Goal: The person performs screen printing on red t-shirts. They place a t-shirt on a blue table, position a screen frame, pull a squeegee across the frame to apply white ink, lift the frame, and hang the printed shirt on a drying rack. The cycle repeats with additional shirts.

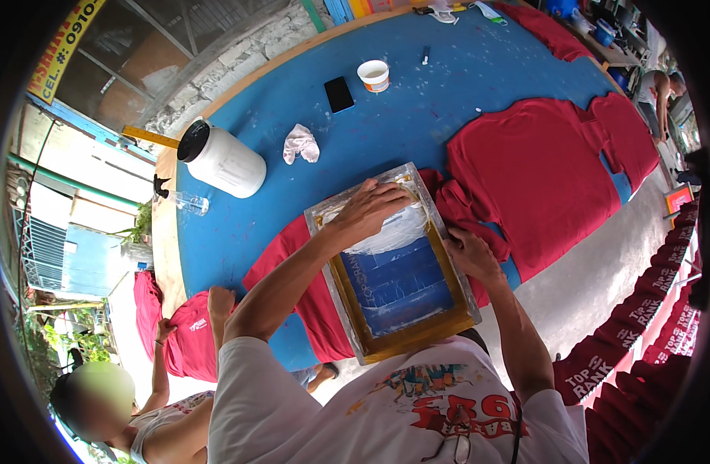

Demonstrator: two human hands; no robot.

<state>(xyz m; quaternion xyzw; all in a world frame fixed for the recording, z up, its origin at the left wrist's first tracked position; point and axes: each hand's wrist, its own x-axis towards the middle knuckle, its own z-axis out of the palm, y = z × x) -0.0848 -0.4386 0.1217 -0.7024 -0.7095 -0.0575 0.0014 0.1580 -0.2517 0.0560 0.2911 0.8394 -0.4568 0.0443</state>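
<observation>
A printing screen (387, 280) with a grey frame, brown tape and blue mesh sits over a red shirt (324, 325). White paste is spread across its upper part. My left hand (374, 203) is at that upper end, fingers bent over something I cannot make out. On the screen's right rail, my right hand (467, 251) has its fingers closed round the frame. Bunched red fabric (455, 201) lies beside that rail, partly hidden by the screen.
The blue table (254, 216) carries a white jar (227, 161), spray bottle (191, 203), rag (301, 145), phone (338, 94), cup (373, 75) and red shirts (532, 193). A co-worker (169, 425) handles shirts at left; another person (656, 97) bends at far right. Printed cloths (594, 371) hang right.
</observation>
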